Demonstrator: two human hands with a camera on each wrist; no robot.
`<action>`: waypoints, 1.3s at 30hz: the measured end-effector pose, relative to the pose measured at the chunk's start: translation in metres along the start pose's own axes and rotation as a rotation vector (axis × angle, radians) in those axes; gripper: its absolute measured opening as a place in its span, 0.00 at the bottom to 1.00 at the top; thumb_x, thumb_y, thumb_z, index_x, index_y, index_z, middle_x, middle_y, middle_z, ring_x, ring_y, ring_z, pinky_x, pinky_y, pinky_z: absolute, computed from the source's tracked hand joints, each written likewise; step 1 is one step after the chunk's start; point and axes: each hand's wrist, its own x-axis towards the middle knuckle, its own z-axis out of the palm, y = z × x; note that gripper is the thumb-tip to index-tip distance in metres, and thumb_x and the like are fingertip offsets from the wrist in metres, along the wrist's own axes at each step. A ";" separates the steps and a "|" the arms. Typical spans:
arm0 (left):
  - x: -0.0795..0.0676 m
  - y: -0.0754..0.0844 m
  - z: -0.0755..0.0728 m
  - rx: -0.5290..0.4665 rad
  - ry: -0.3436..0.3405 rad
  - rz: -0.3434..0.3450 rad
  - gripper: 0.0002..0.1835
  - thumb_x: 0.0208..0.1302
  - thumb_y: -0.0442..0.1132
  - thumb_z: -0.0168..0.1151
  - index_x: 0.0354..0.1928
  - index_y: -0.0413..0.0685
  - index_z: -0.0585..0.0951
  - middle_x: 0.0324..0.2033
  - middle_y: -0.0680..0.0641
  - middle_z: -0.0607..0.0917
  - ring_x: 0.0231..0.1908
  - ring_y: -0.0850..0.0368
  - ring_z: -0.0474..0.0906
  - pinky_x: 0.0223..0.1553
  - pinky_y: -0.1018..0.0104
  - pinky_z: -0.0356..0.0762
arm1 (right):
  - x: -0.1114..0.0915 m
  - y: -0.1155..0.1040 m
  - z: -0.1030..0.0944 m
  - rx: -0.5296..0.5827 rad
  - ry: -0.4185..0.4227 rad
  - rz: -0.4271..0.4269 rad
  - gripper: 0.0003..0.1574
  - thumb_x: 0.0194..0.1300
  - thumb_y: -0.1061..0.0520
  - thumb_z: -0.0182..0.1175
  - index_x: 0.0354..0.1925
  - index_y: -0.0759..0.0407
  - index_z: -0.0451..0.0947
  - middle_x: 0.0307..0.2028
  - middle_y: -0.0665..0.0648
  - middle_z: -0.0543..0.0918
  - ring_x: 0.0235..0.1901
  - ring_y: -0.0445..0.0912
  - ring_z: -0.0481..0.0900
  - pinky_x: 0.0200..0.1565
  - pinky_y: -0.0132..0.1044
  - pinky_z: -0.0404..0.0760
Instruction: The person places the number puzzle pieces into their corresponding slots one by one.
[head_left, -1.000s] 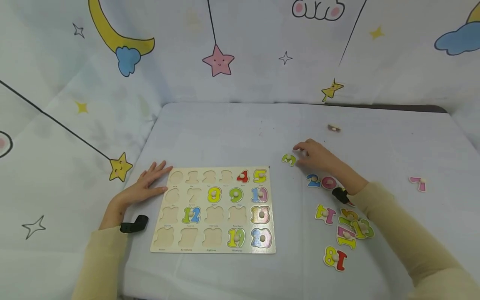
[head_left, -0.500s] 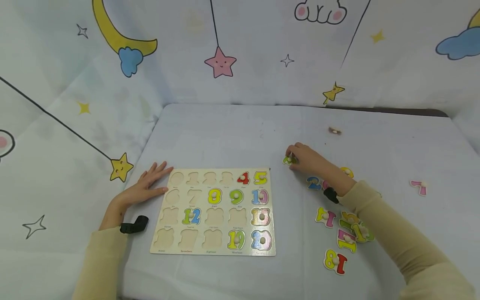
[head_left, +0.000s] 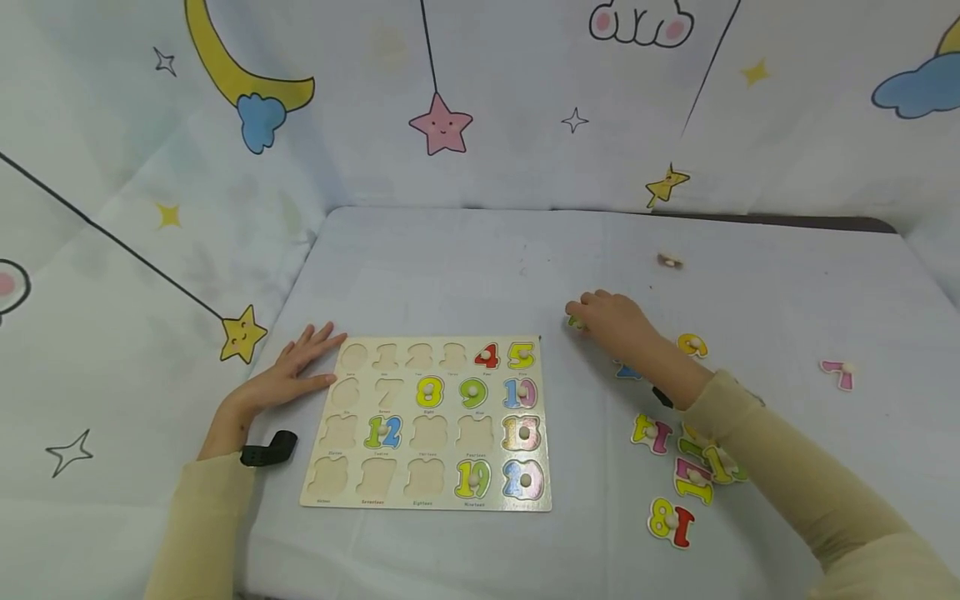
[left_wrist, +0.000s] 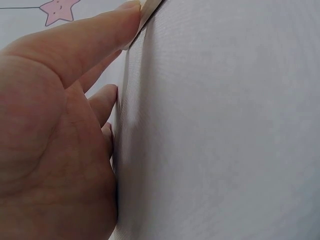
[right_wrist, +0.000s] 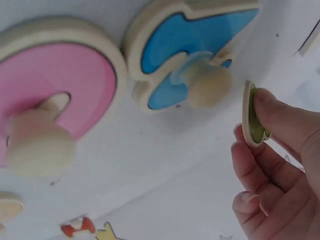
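Right hand (head_left: 613,323) had shifted, pinching green piece (right_wrist: 256,122) beside board (head_left: 450,482); edge grip seemed slip-prone. Spread left hand (head_left: 288,372) touched board.

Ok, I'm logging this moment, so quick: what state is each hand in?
Left hand: open, touching the wooden number puzzle board.
Right hand: closed, pinching a green number piece.

In the head view, the green wooden number piece (head_left: 575,322) is mostly hidden by the bare right hand (head_left: 613,325). The pink round wooden piece (right_wrist: 65,75) is cut by the right-wrist view's left edge.
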 end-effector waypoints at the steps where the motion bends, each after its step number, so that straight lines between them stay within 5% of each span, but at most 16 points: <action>1: 0.000 0.000 0.000 -0.003 0.001 0.001 0.37 0.65 0.44 0.59 0.73 0.53 0.55 0.72 0.44 0.40 0.68 0.47 0.22 0.62 0.43 0.20 | -0.001 -0.001 -0.001 -0.016 0.004 -0.006 0.21 0.53 0.60 0.70 0.45 0.61 0.77 0.35 0.59 0.79 0.33 0.53 0.76 0.31 0.43 0.78; 6: 0.000 0.001 0.000 -0.014 0.003 0.006 0.37 0.65 0.44 0.60 0.72 0.52 0.55 0.72 0.43 0.40 0.68 0.47 0.22 0.61 0.42 0.20 | -0.003 -0.004 -0.007 0.107 0.001 0.015 0.18 0.54 0.61 0.69 0.44 0.62 0.76 0.33 0.57 0.80 0.32 0.50 0.77 0.34 0.42 0.79; 12: 0.000 0.002 0.001 0.000 -0.003 0.001 0.37 0.65 0.43 0.59 0.72 0.50 0.55 0.72 0.42 0.40 0.68 0.45 0.22 0.61 0.41 0.20 | 0.012 -0.024 -0.006 0.560 -0.012 0.092 0.16 0.59 0.61 0.65 0.45 0.64 0.76 0.30 0.54 0.78 0.29 0.46 0.74 0.31 0.37 0.76; 19: -0.001 0.005 0.001 -0.013 -0.001 -0.004 0.37 0.65 0.43 0.59 0.72 0.50 0.56 0.72 0.42 0.40 0.68 0.45 0.22 0.61 0.42 0.20 | 0.036 -0.060 -0.002 0.997 -0.031 0.152 0.11 0.58 0.62 0.66 0.34 0.63 0.72 0.29 0.56 0.78 0.27 0.46 0.82 0.31 0.35 0.80; 26: -0.001 0.004 0.001 -0.010 0.003 0.000 0.37 0.65 0.43 0.59 0.72 0.49 0.56 0.72 0.41 0.40 0.68 0.45 0.22 0.61 0.42 0.19 | 0.059 -0.087 0.004 0.938 -0.106 0.114 0.03 0.63 0.64 0.60 0.32 0.64 0.76 0.25 0.54 0.80 0.23 0.44 0.79 0.28 0.31 0.78; 31: -0.001 0.003 0.002 -0.013 0.003 0.000 0.37 0.65 0.43 0.59 0.72 0.49 0.56 0.72 0.41 0.40 0.68 0.45 0.22 0.61 0.42 0.19 | 0.068 -0.100 0.005 0.873 -0.105 0.042 0.09 0.69 0.62 0.54 0.34 0.63 0.80 0.23 0.53 0.80 0.22 0.44 0.75 0.24 0.30 0.72; 39: 0.000 0.002 0.001 -0.018 0.002 -0.012 0.37 0.64 0.42 0.60 0.72 0.51 0.56 0.72 0.42 0.40 0.68 0.45 0.22 0.61 0.42 0.20 | 0.074 -0.115 0.012 0.856 -0.067 0.064 0.03 0.63 0.60 0.62 0.32 0.59 0.79 0.26 0.50 0.80 0.24 0.42 0.73 0.27 0.30 0.73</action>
